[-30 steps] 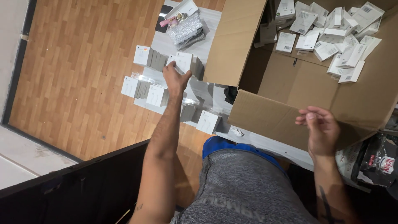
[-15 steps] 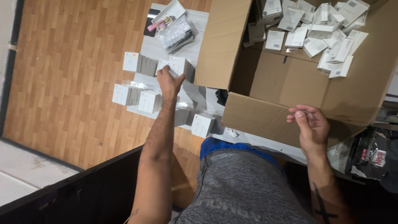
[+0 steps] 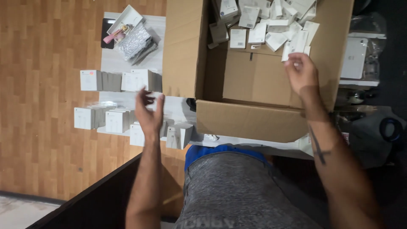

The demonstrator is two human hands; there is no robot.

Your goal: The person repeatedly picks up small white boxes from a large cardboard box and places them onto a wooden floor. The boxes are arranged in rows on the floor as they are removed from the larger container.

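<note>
- Head view, looking down over a grey shirt and blue waistband.
- Left hand [image 3: 149, 113] raised above the near edge of the white table [image 3: 127, 63], fingers spread apart, palm empty, touching nothing.
- Just under and beside the left hand: small white boxes [image 3: 116, 121] standing in rows on the table, 2 rows visible, 1 far [image 3: 121, 80] and 1 near.
- 1 more white box [image 3: 179, 135] sits right of the left hand, at the table's near edge.
- Far end of the table: shallow white tray [image 3: 127, 19] with a pink item in it, plus a crinkled silvery packet [image 3: 135, 42] just near of it.
- Right hand [image 3: 300, 72] reaches into the big open cardboard box [image 3: 250, 118], fingers drawn together at a white packet [image 3: 296, 42]; grip probably closed on it, blur makes it hard to confirm.
- Inside the cardboard box, far side: a loose heap of small white packets and boxes [image 3: 250, 21].
- Cardboard box's left flap [image 3: 184, 46] stands up, hiding part of the table.
- Right of the cardboard box: a white flat device [image 3: 354, 57] on a cluttered dark surface.
- Wood-pattern floor [image 3: 46, 85] fills the left side.
</note>
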